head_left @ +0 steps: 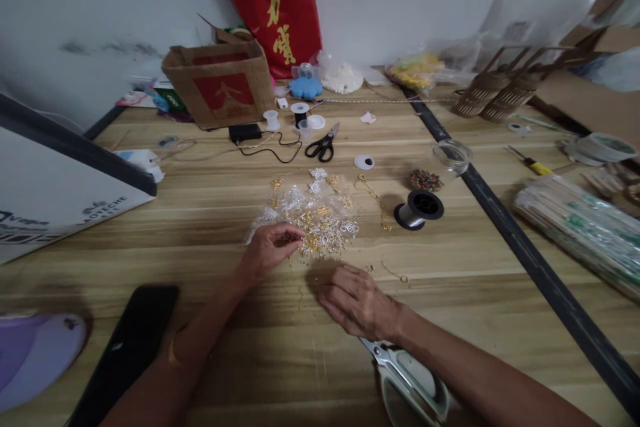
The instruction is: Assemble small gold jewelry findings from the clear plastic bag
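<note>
My left hand point(270, 250) is at the near left edge of a pile of small gold and silver beads and findings point(323, 230), thumb and fingertips pinched together. Whatever may be between them is too small to name. Palm down on the table, my right hand point(357, 300) has its fingers curled under, so anything in them is hidden. Between the hands lies a short gold chain piece point(301, 298). A thin gold chain with a ring point(395, 272) rests beyond my right hand, and a longer gold chain point(375, 201) lies right of the pile. White-handled scissors point(407, 380) lie partly under my right wrist.
A spool of silver wire point(419, 209) and a glass jar point(452, 157) by beads stand to the right. Black scissors point(323, 145) lie farther back, near a paper bag point(217, 85). A black phone point(130, 347) is by my left forearm. Wrapped sticks point(580, 223) lie far right.
</note>
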The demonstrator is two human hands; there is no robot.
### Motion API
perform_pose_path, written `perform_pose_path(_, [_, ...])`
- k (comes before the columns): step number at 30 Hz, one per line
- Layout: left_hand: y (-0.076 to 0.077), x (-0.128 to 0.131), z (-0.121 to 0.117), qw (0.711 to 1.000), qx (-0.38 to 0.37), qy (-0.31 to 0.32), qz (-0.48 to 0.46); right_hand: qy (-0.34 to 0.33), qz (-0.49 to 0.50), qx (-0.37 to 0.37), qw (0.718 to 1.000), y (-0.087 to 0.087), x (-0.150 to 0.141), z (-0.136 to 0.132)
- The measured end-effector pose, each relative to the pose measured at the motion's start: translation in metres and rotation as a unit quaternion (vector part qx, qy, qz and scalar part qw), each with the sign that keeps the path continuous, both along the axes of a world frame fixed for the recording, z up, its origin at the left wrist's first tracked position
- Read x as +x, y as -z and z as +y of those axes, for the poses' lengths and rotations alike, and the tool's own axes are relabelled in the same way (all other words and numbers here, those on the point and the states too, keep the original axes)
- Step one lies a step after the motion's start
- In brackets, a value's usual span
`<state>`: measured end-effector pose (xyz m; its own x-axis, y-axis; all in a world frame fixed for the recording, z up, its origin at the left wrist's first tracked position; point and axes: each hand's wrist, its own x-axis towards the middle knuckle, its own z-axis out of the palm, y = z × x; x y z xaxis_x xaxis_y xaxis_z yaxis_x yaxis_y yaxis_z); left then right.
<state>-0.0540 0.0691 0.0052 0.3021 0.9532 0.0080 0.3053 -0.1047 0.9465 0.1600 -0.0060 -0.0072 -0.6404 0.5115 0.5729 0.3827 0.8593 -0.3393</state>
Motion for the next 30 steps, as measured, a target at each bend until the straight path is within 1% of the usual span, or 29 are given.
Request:
perform_pose_path(5, [-0.001, 0.0, 0.0, 0.999, 0.029, 0.003, 0.027, -0.006, 0.002, -0.002, 1.0, 0.001, 0.0, 0.0])
perform_pose_path(11, [-0.001, 0.0, 0.001, 0.997, 0.066, 0.004, 0.04, 0.002, 0.003, 0.009, 1.0, 0.003, 0.0, 0.0])
perform_pose_path(18, [0.002, -0.006, 0.002, 0.992, 0.105, 0.007, 0.071, 0.015, 0.013, 0.003, 1.0, -0.001, -0.002, -0.001])
perform_pose_path(23, [0.003, -0.009, 0.001, 0.987, 0.124, 0.001, 0.098, 0.022, 0.01, 0.004, 1.0, 0.002, -0.001, -0.002])
perform_pose_path(30, [0.006, -0.013, 0.003, 0.984, 0.149, 0.001, 0.102, 0.034, -0.003, 0.013, 0.999, 0.002, -0.001, -0.004])
